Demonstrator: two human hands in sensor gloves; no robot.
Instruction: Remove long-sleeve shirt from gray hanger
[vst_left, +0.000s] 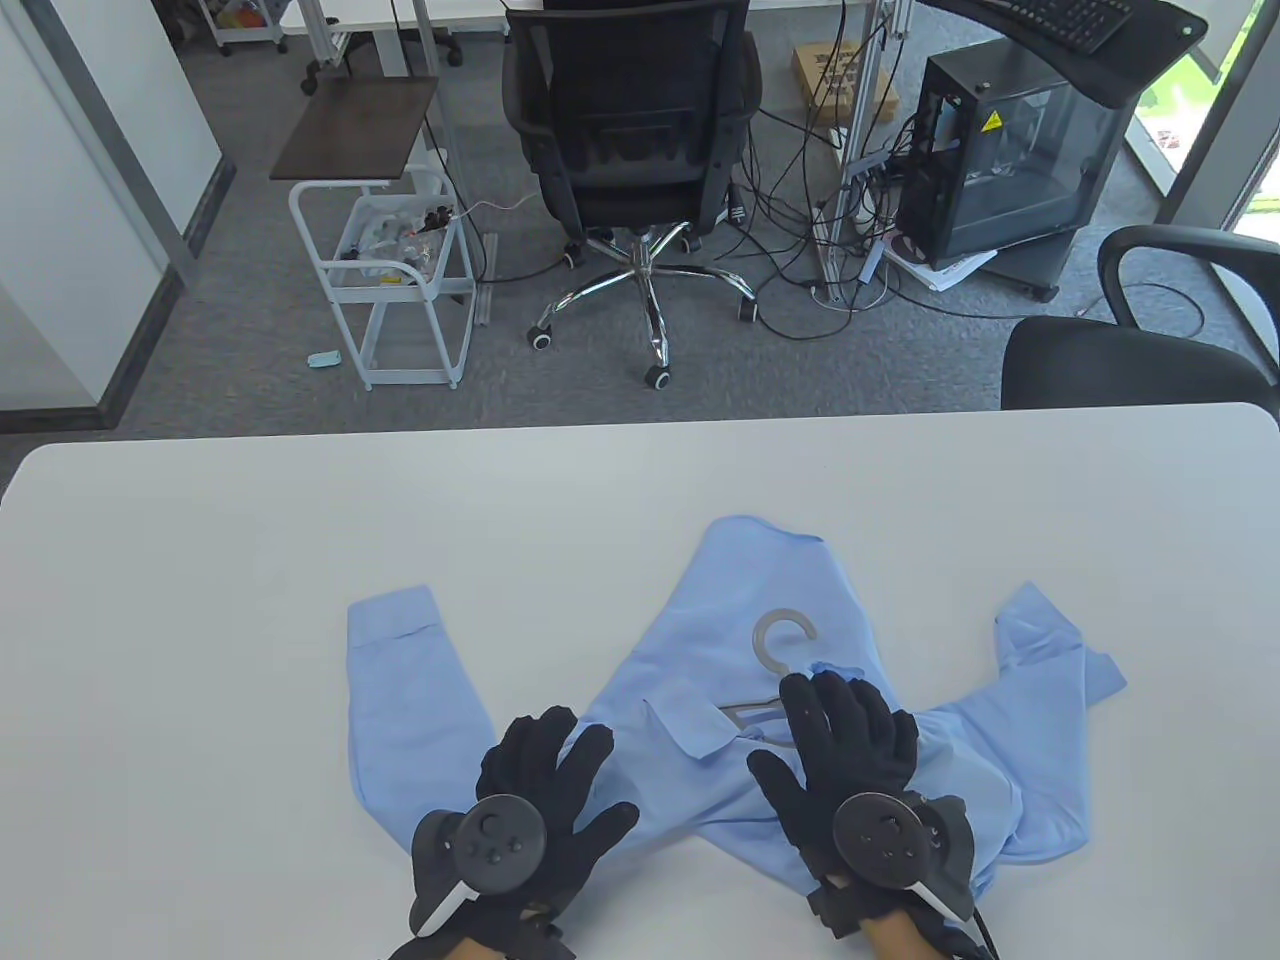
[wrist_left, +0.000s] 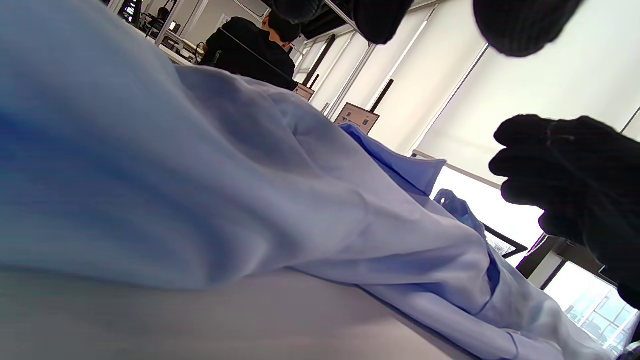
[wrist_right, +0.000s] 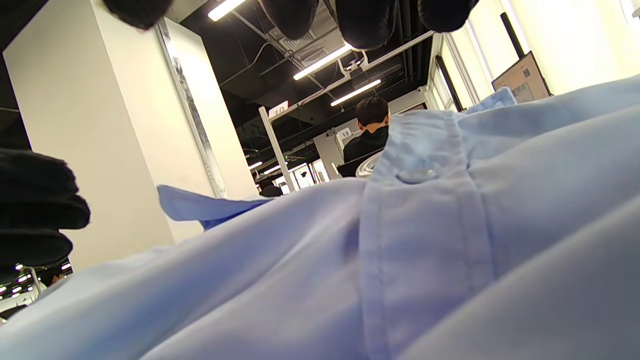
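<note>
A light blue long-sleeve shirt (vst_left: 740, 640) lies crumpled on the white table (vst_left: 200, 600), with one sleeve (vst_left: 400, 680) stretched to the left. The gray hanger (vst_left: 780, 640) is inside it; its hook and part of its neck show at the collar. My left hand (vst_left: 545, 790) lies flat with fingers spread on the shirt's left part. My right hand (vst_left: 850, 745) lies flat on the collar area, fingertips over the hanger's neck. Both wrist views show blue cloth (wrist_left: 200, 190) (wrist_right: 400, 250) close up, with gloved fingers above it. Neither hand grips anything.
A black office chair (vst_left: 630, 120), a white wire cart (vst_left: 390, 270), a computer tower (vst_left: 1010, 150) and cables stand on the floor beyond the table's far edge. Another black chair (vst_left: 1130, 350) is at the table's far right corner.
</note>
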